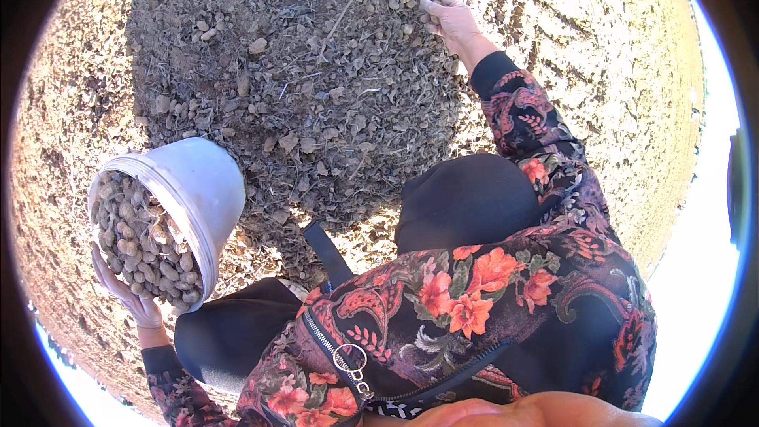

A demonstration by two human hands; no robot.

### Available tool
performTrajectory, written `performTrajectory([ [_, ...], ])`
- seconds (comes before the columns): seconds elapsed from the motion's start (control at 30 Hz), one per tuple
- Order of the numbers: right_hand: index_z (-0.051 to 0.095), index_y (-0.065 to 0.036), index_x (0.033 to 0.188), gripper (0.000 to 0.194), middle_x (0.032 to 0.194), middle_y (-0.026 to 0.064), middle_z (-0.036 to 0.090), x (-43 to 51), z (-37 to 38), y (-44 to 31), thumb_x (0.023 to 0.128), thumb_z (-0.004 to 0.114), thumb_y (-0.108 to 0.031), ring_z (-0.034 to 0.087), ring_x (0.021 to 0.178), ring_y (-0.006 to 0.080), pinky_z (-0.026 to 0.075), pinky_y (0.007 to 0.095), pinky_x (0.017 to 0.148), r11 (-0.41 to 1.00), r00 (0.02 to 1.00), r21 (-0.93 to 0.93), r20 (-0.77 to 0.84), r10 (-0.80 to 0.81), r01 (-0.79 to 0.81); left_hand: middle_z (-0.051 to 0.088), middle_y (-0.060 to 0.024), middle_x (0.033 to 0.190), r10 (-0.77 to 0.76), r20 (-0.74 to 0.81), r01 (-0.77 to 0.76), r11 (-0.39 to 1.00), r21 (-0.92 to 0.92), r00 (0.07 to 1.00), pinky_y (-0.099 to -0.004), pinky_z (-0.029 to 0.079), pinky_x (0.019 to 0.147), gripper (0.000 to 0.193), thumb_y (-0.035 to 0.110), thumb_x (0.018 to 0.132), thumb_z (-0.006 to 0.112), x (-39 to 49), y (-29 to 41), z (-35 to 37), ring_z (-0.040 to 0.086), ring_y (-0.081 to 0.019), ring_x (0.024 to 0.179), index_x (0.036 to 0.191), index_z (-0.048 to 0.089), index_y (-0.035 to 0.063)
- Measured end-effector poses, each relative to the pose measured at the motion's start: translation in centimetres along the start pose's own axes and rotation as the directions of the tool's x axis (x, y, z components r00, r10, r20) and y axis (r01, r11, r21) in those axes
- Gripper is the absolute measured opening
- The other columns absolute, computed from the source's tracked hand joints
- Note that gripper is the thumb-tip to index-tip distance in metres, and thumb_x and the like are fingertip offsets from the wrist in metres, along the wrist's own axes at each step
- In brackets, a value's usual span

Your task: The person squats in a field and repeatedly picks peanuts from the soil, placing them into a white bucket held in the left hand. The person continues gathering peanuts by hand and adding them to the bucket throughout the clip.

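Note:
A white plastic bucket (207,190) leans on its side at the left, its mouth tilted towards me. Unshelled peanuts (142,243) mixed with dry plant bits fill it close to the rim. My left hand (127,296) holds the bucket at the lower left of its rim. Far out at the upper right, my right hand (450,21) reaches down to the soil with thumb and fingers drawn together. Whether anything is between those fingertips cannot be made out. Just left of them lie a few loose peanuts (400,3).
Dry soil (356,130) strewn with crumbled leaves and stems spreads ahead, mostly in shadow. Small clods or peanuts (184,108) lie beyond the bucket. My bent knees (468,201) are close in front, and a dark strap (326,252) hangs between them.

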State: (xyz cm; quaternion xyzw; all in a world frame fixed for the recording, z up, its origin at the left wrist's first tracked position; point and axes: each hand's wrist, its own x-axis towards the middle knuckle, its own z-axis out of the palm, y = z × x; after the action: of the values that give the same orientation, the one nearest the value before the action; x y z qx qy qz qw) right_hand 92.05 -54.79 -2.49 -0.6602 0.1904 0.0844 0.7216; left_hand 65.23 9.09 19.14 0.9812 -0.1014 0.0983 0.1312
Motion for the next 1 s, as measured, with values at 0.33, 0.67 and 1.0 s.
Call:
performTrajectory([
  [0.33, 0.069, -0.015, 0.096, 0.021, 0.089, 0.0084, 0.064, 2.1, 4.9, 2.9, 0.076, 0.076, -0.020, 0.063, 0.092, 0.0299, 0.052, 0.0395, 0.080, 0.280, 0.844, -0.920, 0.089, -0.530, 0.273, 0.021, -0.0249, 0.157, 0.026, 0.003, -0.027, 0.999, 0.032, 1.000, -0.0553, 0.019, 0.117, 0.078, 0.061, 0.100, 0.023, -0.6, -0.9, 0.1, 0.022, -0.0417, 0.144, 0.152, 0.018, 0.0030],
  [0.67, 0.070, -0.016, 0.098, 0.021, 0.087, 0.0035, 0.069, 3.8, 2.0, 1.6, 0.078, 0.075, -0.020, 0.066, 0.076, 0.0215, 0.053, 0.0333, 0.072, 0.362, 0.814, -0.842, 0.144, -0.563, 0.399, 0.025, -0.0237, 0.156, -0.029, 0.003, 0.029, 1.000, -0.011, 1.000, -0.0532, 0.020, 0.117, 0.083, 0.064, 0.099, 0.022, -1.1, -0.9, 0.4, 0.025, -0.0409, 0.143, 0.151, 0.022, -0.0005],
  [1.0, 0.062, -0.003, 0.110, 0.022, 0.086, 0.0061, 0.068, -3.9, -0.6, -0.7, 0.089, 0.068, -0.006, 0.069, 0.087, 0.0212, 0.054, 0.0252, 0.062, 0.860, 0.958, 0.502, 0.281, -0.062, -0.092, 0.024, -0.0246, 0.157, -0.055, 0.003, 0.055, 0.995, -0.081, 0.998, -0.0543, 0.019, 0.117, 0.083, 0.065, 0.098, 0.027, -1.5, -1.4, 0.7, 0.024, -0.0429, 0.144, 0.151, 0.022, 0.0008],
])
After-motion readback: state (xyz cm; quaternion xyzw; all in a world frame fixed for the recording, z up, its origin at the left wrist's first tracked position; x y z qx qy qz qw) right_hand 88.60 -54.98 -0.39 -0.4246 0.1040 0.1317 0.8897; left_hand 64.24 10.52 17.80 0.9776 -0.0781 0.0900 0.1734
